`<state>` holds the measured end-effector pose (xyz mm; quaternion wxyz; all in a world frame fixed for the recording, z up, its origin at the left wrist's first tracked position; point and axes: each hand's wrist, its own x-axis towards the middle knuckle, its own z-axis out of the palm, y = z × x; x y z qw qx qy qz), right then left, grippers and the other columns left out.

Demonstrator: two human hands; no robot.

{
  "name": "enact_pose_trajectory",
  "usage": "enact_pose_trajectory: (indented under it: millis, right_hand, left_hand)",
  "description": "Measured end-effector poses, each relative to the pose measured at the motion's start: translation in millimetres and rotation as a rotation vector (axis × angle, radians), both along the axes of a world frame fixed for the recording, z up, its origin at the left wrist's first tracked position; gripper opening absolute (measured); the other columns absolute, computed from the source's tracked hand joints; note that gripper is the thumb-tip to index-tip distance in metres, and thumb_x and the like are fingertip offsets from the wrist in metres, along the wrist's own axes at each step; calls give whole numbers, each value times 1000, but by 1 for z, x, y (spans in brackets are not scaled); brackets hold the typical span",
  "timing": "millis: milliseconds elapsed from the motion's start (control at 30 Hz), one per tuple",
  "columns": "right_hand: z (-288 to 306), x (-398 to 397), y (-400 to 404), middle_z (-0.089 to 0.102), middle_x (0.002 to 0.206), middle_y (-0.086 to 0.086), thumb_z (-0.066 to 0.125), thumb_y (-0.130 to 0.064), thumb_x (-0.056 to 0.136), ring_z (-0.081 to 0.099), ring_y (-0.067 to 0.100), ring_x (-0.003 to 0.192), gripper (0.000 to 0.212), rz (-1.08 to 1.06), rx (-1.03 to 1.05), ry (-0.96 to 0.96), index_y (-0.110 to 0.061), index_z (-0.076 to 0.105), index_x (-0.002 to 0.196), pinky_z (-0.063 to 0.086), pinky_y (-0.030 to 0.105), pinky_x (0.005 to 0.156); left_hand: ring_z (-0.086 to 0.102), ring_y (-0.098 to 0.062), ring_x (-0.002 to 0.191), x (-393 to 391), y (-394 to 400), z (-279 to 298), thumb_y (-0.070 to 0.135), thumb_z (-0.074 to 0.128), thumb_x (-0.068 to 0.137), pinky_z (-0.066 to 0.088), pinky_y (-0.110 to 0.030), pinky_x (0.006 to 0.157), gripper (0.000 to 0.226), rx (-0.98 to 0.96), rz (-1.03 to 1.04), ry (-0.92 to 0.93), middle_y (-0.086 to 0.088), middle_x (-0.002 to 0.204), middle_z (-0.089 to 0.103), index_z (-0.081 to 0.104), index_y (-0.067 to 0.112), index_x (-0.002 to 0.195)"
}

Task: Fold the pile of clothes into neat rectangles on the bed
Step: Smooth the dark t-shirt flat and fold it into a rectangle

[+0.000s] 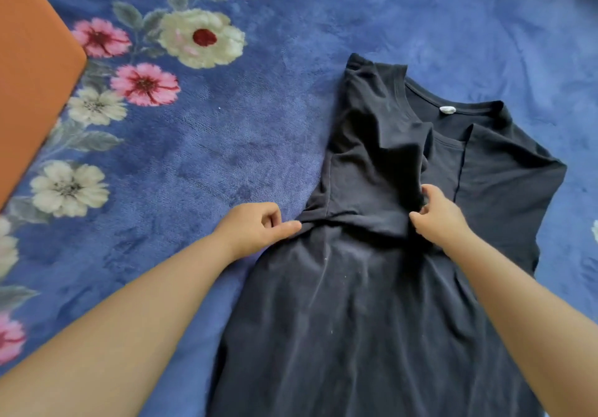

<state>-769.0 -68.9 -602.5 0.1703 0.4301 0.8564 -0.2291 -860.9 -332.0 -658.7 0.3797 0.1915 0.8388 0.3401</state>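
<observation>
The black T-shirt (372, 303) is soft and floppy; the left hand (255, 228) and right hand (437, 216) both pinch its folded-over sleeve; hold the edges.

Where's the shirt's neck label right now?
Head view, upper right: the white neck label sits inside the black shirt collar, beyond the right hand.

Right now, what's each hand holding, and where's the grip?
Both hold the black T-shirt. Left hand pinches its left side edge at a bunched crease; right hand pinches the folded-over flap's edge mid-body.
</observation>
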Motion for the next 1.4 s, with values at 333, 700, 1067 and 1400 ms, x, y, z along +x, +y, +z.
enact_pose_trajectory:
  millis: [333,700,1067,1400]
  right_hand:
    - [17,-40,-8,45,131,17,50,-12,89,37,35,120,37,313,305,42,0,50,123,33,42,94]
    - [29,-171,0,40,141,10,51,-37,92,37,25,130,60,473,28,251,-8,31,140,28,27,101]
    - [24,-216,3,49,125,0,58,-27,89,55,4,76,49,376,-98,153,-22,44,135,45,13,62]
    - [33,-233,-3,42,62,-4,50,-13,90,38,4,44,22,193,-174,259,-18,64,106,30,14,41]
  left_hand:
    - [37,-7,21,-20,19,-8,36,62,86,30,-16,32,51,13,163,-190,4,28,41,38,13,47]
    - [40,-10,21,-40,31,-3,40,52,91,27,-14,27,53,-87,231,-341,2,29,44,44,8,50]
    - [50,-12,29,-46,26,6,45,52,89,35,-15,32,48,-77,84,-441,-1,39,53,50,7,60]
    - [53,-34,106,-41,65,25,28,44,94,38,-33,75,25,-105,-228,260,-13,113,60,54,10,108]
